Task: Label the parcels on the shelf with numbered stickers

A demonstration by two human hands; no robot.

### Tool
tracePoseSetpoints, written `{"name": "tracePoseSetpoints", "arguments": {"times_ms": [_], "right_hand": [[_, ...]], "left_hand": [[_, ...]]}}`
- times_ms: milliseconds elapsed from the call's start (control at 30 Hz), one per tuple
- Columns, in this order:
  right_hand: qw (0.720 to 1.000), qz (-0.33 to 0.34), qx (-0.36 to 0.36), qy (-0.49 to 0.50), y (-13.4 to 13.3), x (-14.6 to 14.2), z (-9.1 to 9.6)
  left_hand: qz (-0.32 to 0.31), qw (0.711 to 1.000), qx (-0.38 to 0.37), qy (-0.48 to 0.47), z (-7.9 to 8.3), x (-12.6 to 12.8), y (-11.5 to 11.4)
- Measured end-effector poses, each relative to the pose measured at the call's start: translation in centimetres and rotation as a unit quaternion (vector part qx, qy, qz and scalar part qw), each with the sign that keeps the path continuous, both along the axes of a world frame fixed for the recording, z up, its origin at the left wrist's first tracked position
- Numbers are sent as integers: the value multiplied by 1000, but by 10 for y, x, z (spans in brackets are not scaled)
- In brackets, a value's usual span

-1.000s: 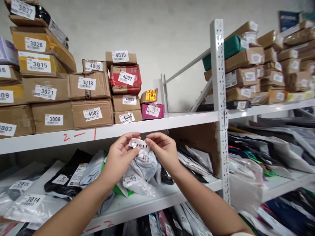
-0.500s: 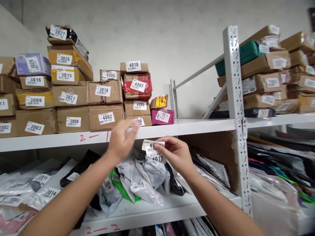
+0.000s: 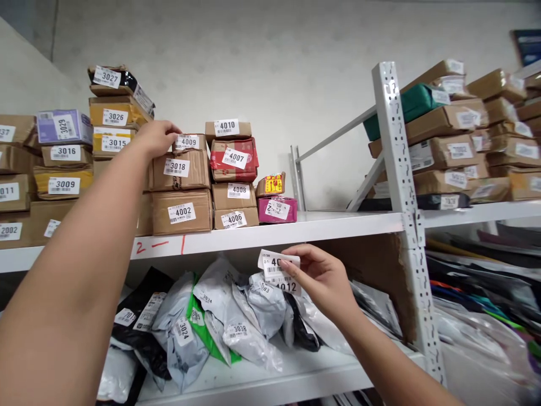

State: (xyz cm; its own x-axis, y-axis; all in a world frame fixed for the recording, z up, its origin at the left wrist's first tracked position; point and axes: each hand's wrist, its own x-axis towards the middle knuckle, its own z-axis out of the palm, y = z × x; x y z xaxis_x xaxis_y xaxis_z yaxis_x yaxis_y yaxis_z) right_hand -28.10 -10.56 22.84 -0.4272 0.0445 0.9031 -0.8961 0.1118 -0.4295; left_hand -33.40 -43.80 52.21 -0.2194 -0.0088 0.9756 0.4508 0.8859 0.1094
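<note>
My left hand [image 3: 158,138] is raised over the upper shelf. Its fingers reach to the top left edge of the small cardboard box marked 4009 [image 3: 189,142], which sits on the box marked 3018 [image 3: 181,169]. Nothing shows held in it, though part of the fingers is hidden. My right hand [image 3: 316,270], lower and in front of the shelf edge, pinches a strip of white number labels [image 3: 273,262] between thumb and fingers. The lower label reads 4012; the upper begins with 40 and is partly covered by my thumb.
Stacked numbered boxes [image 3: 181,211] line the white upper shelf [image 3: 329,224]. Plastic mailing bags [image 3: 245,332] lie on the shelf below. A perforated metal post [image 3: 391,135] stands at the right, with another rack of parcels [image 3: 448,146] beyond it.
My left hand has gone up and to the left, from the shelf edge to the 4009 box. My right hand, still pinching the labels, has shifted slightly right and down in view.
</note>
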Motion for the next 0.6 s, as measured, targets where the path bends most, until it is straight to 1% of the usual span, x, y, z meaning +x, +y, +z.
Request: {"name": "tracePoseSetpoints", "arguments": {"times_ms": [67,167,233,267,300,333,367,400,433,467,500,533,567,600], "right_hand": [[1000,-3,-2,-3,4,0,-1],[1000,-3,-12,-4,7,0,0],[1000,0,-24,-6,6,0,2],[999,5,-31,-7,5,0,2],[999,9,-38,-8,4,0,3],[999,13,-45,-9,4,0,3],[999,18,-50,-10,3,-1,3],[998,23,-53,-12,2,-2,2],[998,27,-55,-14,1,-3,2],[998,31,-56,-15,0,-4,1],[998,35,-57,-15,-1,-6,0],[997,39,-58,-15,-2,-7,0],[997,43,-57,-18,-3,-9,-2],[997,46,-54,-21,-3,-10,-3]], "left_hand": [[-2,1000,22,12,-2,0,-1],[-12,997,72,2,-2,1,0],[-32,993,104,49,-6,4,7],[-37,987,122,93,-12,7,15],[-43,978,138,152,-23,11,26],[-57,964,148,214,-39,16,39],[-66,951,143,266,-61,22,55],[-129,932,94,325,-88,28,72],[-213,918,31,332,-118,35,90],[-290,917,-56,268,-151,40,106],[-332,925,-107,149,-183,44,121],[-362,925,-110,21,-212,45,132],[-401,907,-80,-95,-238,45,142],[-452,872,-37,-184,-258,43,148]]}}
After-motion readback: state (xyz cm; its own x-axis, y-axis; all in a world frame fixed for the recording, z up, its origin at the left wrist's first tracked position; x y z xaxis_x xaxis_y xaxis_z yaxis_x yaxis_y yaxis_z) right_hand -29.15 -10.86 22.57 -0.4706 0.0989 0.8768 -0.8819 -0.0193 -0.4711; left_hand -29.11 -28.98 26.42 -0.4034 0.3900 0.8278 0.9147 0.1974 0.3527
